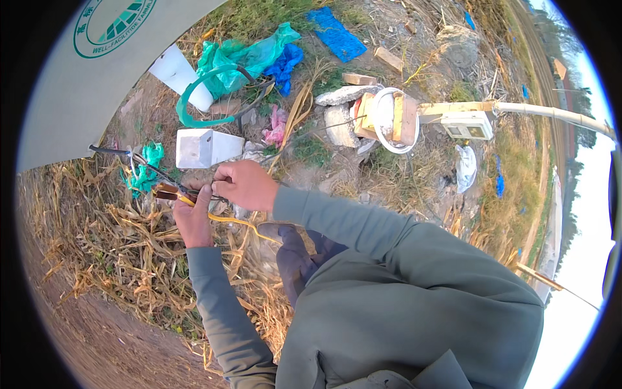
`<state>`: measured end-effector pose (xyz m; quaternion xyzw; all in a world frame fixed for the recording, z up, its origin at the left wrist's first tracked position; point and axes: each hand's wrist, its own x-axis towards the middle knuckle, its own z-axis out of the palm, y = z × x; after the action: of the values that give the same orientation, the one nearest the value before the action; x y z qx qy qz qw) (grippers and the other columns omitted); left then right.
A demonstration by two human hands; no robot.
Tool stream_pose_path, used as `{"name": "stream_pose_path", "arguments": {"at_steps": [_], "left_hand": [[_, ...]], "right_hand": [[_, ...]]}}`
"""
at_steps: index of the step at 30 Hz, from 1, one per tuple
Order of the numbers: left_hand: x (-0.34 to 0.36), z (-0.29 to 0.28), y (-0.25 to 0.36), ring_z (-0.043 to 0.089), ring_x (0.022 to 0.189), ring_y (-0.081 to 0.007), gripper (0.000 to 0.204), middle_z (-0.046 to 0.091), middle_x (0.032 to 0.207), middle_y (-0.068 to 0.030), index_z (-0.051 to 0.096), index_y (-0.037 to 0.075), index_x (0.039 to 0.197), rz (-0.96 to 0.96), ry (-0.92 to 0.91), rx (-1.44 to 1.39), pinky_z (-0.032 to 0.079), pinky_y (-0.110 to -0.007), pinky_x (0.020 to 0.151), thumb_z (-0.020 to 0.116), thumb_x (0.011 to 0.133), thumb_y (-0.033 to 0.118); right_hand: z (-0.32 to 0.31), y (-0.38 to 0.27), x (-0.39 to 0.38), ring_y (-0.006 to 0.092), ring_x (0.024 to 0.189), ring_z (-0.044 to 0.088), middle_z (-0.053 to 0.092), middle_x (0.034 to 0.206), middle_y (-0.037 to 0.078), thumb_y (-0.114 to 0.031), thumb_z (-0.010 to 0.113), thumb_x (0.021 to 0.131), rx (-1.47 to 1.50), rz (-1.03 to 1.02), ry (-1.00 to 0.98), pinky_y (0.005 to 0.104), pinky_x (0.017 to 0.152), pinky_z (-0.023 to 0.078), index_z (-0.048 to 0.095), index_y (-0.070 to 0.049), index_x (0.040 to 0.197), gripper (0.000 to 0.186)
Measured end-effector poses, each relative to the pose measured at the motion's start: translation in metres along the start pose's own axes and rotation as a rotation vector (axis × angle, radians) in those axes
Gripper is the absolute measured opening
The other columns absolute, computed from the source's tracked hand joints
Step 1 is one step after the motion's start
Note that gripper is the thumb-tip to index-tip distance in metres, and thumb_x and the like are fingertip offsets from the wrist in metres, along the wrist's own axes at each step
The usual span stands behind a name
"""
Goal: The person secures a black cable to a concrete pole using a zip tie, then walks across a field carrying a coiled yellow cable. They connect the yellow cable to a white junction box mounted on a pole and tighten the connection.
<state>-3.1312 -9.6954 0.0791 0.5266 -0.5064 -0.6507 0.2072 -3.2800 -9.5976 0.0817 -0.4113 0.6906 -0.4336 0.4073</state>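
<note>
My left hand is closed around the end of a dark cable, its thumb pointing up toward the other hand. A brown and orange piece, too small to name, sticks out beside its fingers. From the same hand a yellow wire trails to the right. My right hand pinches dark strands of the cable right against the left thumb; its fingertips partly hide them. The cable runs up left past a green plastic scrap to the pale panel's edge.
A white box lies just beyond my hands, near a green hose loop and green plastic sheeting. Right of these, a white ring surrounds wood blocks beside a pole with a meter box. A large pale panel fills the upper left.
</note>
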Motion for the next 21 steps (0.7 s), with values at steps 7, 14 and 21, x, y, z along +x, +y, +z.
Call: {"name": "stream_pose_path", "arguments": {"at_steps": [7,14,21], "left_hand": [[-0.030,0.004,-0.015,0.057,0.084,-0.0077,0.018,0.065,0.096,-0.0005,0.064,0.001,0.110,0.065,-0.093,-0.033,0.048,-0.025,0.077,0.069,0.092,0.000],[-0.023,-0.003,-0.006,0.055,0.081,-0.0061,0.024,0.066,0.097,-0.0005,0.067,0.000,0.114,0.108,-0.095,-0.143,0.043,-0.022,0.070,0.069,0.090,0.000],[-0.016,-0.009,0.001,0.058,0.080,-0.0081,0.016,0.068,0.094,-0.0012,0.070,-0.001,0.105,-0.069,-0.021,-0.053,0.045,-0.024,0.071,0.071,0.089,0.003]], "right_hand": [[0.009,-0.001,-0.001,0.0373,0.070,0.065,0.068,0.077,0.015,-0.020,0.063,0.086,-0.133,-0.240,0.224,0.0469,0.064,0.051,0.065,-0.005,0.085,0.015],[0.007,-0.013,0.000,0.0355,0.074,0.066,0.068,0.081,0.014,-0.021,0.064,0.088,-0.078,-0.104,0.115,0.0458,0.066,0.052,0.065,-0.006,0.090,0.015],[0.012,-0.013,-0.001,0.0349,0.077,0.066,0.067,0.087,0.013,-0.020,0.063,0.091,-0.159,-0.261,0.162,0.0440,0.066,0.052,0.061,-0.006,0.093,0.014]]}}
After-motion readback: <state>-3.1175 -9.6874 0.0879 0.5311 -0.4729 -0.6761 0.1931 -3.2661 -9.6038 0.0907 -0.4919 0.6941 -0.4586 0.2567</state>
